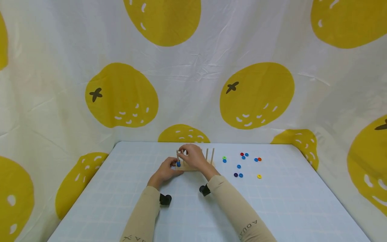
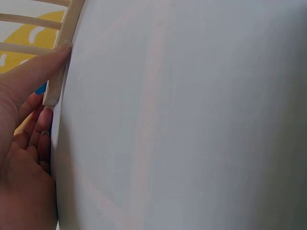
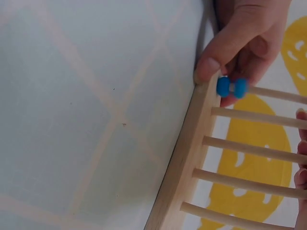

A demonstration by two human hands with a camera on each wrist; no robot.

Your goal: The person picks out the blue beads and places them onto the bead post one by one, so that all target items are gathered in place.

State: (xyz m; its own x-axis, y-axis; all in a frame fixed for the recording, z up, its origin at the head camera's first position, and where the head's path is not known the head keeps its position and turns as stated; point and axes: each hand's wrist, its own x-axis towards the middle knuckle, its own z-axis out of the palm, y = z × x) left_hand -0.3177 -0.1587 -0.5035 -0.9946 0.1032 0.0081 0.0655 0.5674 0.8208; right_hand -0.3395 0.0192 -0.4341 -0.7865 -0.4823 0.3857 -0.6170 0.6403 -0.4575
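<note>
My left hand (image 1: 165,170) is gripping the wooden rack (image 3: 186,154) by its end on the table (image 1: 290,201); two blue rings (image 3: 223,87) are encircling the end peg (image 3: 278,94); my right hand (image 1: 194,157) is hovering near its top, grasp unclear.

1. Left sleeve (image 1: 142,210), right sleeve (image 1: 239,208): beige, reaching to wrists.
2. Dark lettering (image 1: 248,228) on both; right shows "AQUA", left cut by frame edge.
3. 2 small black wrist cameras (image 1: 165,199), rounded ends.
4. Left hand (image 1: 165,169), right hand (image 1: 193,156): bare.
</note>
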